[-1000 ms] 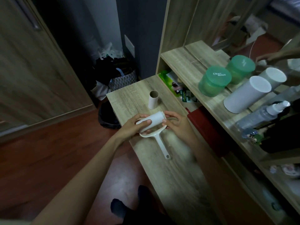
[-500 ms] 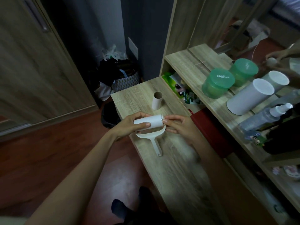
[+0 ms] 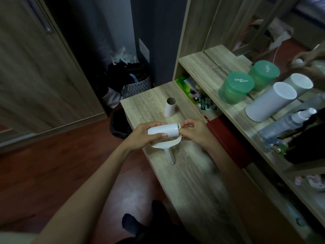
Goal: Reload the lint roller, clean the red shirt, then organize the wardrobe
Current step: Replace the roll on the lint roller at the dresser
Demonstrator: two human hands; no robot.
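Note:
Above the wooden desk (image 3: 190, 182) my left hand (image 3: 140, 136) grips a white lint roll (image 3: 163, 131), lying crosswise in the white lint roller frame (image 3: 168, 147). The frame's handle points down toward me. My right hand (image 3: 193, 132) pinches the right end of the frame and roll between thumb and fingers. An empty cardboard core (image 3: 169, 107) stands upright on the desk just beyond the hands. A red folded cloth (image 3: 226, 138) lies at the desk's right edge under the shelf.
On the shelf (image 3: 207, 73) to the right stand two green lidded tubs (image 3: 236, 88), white cylinders (image 3: 270, 101) and a spray bottle (image 3: 288, 123). A basket of dark clothes (image 3: 130, 80) and a black bin (image 3: 119, 124) sit on the floor beyond the desk. A wardrobe door (image 3: 35, 71) stands left.
The roll and frame have risen off the desk and turned level. My right hand has slid to the right end of the frame and now pinches it.

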